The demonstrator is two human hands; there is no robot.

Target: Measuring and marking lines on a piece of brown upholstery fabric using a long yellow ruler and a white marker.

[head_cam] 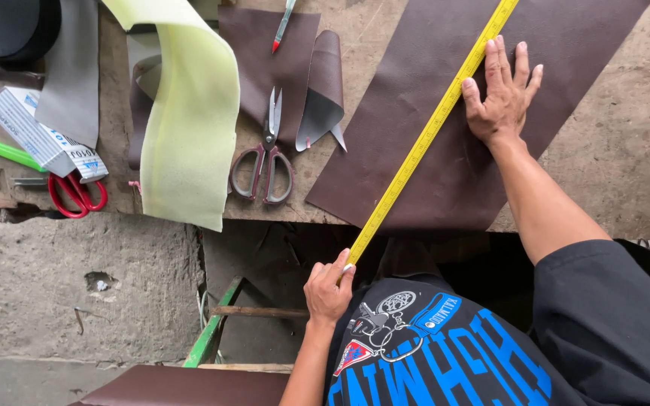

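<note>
Your left hand (328, 289) pinches the near end of the yellow tape measure (423, 143), fingers closed on it just off the edge of the surface (626, 165). Your right hand (502, 94) lies flat and open, palm down, holding nothing, pressing the brown leather sheet (445, 113) just beside the tape. The tape runs diagonally across the sheet, taut. To measure well: keep the tape tight and flush on the leather, and keep the flat hand firm so the sheet cannot creep. Beyond the sheet's far side from your right hand: grey-handled scissors (265, 154), a smaller brown offcut (265, 53), a pale green strip (189, 120) draped over the edge, red-handled scissors (77, 194). Surface is worn, rough wood; concrete floor (62, 286) below.
</note>
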